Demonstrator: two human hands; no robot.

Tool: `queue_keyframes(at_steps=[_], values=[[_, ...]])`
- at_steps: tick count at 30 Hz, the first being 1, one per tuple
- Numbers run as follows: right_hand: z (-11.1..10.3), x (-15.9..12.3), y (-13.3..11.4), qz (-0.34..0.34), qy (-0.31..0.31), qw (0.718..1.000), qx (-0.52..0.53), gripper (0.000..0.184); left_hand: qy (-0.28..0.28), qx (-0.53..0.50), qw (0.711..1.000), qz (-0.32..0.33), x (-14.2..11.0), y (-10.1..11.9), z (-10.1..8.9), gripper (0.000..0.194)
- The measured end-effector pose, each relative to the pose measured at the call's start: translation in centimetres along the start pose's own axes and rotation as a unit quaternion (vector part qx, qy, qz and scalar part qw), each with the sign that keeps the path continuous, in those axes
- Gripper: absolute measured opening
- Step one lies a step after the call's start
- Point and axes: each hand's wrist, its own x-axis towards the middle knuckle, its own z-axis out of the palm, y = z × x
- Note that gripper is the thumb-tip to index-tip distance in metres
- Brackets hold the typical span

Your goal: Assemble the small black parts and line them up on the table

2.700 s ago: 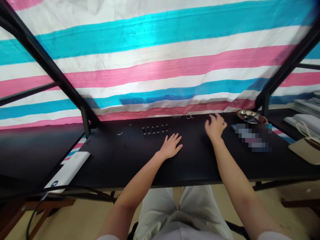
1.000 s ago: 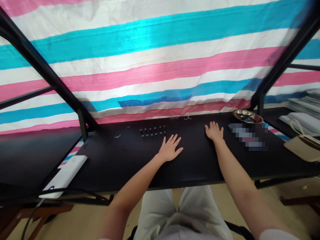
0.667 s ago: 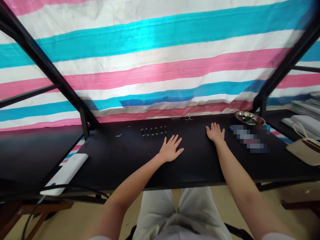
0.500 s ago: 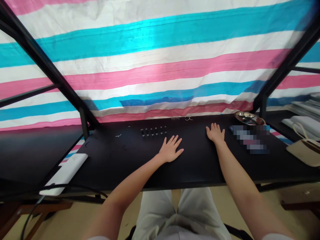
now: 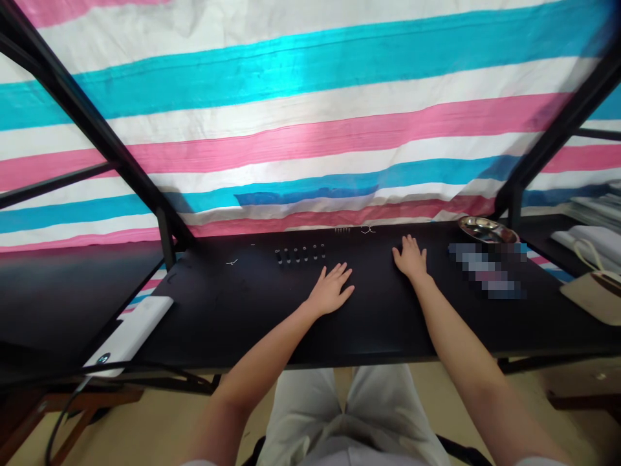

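My left hand (image 5: 330,289) lies palm down on the black table (image 5: 373,323) with its fingers spread, holding nothing. Just beyond its fingertips stands a row of several small dark cylinders with light ends (image 5: 297,255), too small to name. My right hand (image 5: 411,259) also rests flat and open on the tabletop, nothing in it. At the back edge lie several tiny metallic pieces in a row (image 5: 342,230) and a thin white curved strand (image 5: 368,230). Another short white strand (image 5: 232,262) is on the left part of the table.
A shiny metal dish (image 5: 488,231) stands at the back right, with a blurred-out flat item (image 5: 485,268) before it. A white power bank-like box (image 5: 130,333) with a black cable lies left. A beige pouch (image 5: 594,294) sits far right. Black frame posts (image 5: 167,236) flank a striped sheet.
My right hand has shifted slightly left on the table, its fingers still apart. The left hand stays nearly in place. A small display on the white box now shows lit.
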Motion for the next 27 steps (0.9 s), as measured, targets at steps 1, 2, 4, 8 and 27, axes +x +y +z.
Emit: queue_keyframes(at_steps=[1, 2, 4, 8, 27], values=[[0.1, -0.1, -0.5, -0.028, 0.007, 1.0, 0.008, 0.055, 0.008, -0.012, 1.0, -0.001, 0.0, -0.2, 0.0, 0.05], [0.2, -0.3, -1.1, -0.058, 0.01, 0.998, 0.016, 0.054, 0.021, -0.027, 0.999, -0.002, 0.1, -0.3, 0.1, 0.047], [0.4, -0.6, -2.3, -0.12, 0.014, 0.992, 0.034, 0.052, 0.056, -0.065, 0.996, -0.008, 0.2, -0.7, 0.1, 0.041], [0.9, -1.3, -5.0, -0.236, 0.016, 0.967, 0.091, 0.048, 0.133, -0.136, 0.982, -0.011, 0.3, -1.1, -0.3, 0.039], [4.2, -1.4, -16.3, -0.255, -0.084, 0.903, 0.335, 0.019, 0.212, -0.153, 0.96, -0.102, -0.3, -1.0, -1.2, 0.03]])
